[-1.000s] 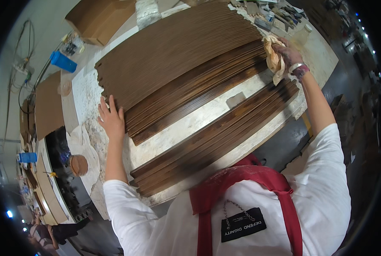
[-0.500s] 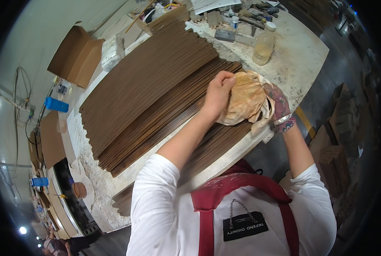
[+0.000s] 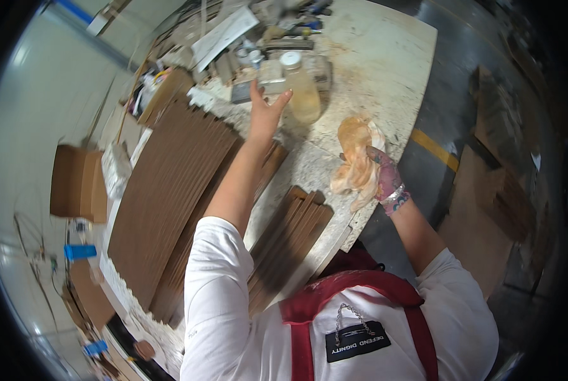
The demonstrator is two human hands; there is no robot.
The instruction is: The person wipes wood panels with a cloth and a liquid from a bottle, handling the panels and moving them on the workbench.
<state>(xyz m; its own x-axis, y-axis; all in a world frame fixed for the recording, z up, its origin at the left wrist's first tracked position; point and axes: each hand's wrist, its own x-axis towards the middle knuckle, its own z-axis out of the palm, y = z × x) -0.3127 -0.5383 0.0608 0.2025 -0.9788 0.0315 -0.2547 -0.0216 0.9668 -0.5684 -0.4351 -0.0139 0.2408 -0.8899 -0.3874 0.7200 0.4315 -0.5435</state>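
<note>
My left hand [image 3: 266, 109] stretches far over the workbench [image 3: 385, 57], fingers spread, just short of a clear plastic bottle [image 3: 302, 94] of yellowish liquid with a white cap. It holds nothing. My right hand [image 3: 380, 174] grips a crumpled, stained orange-white rag [image 3: 355, 162] above the bench's near edge. Under my left arm lie rows of dark brown wooden slats [image 3: 169, 190], with a smaller stack [image 3: 290, 238] nearer my body.
Tools, boxes and small containers [image 3: 284, 44] clutter the far end of the bench. A cardboard box [image 3: 74, 184] sits at the left, beyond the slats. A grey floor with a yellow line [image 3: 433, 149] lies to the right.
My left hand has let go of the rag and reached forward toward the bottle. My right hand keeps the rag and has drawn back to the bench edge. The view has swung right.
</note>
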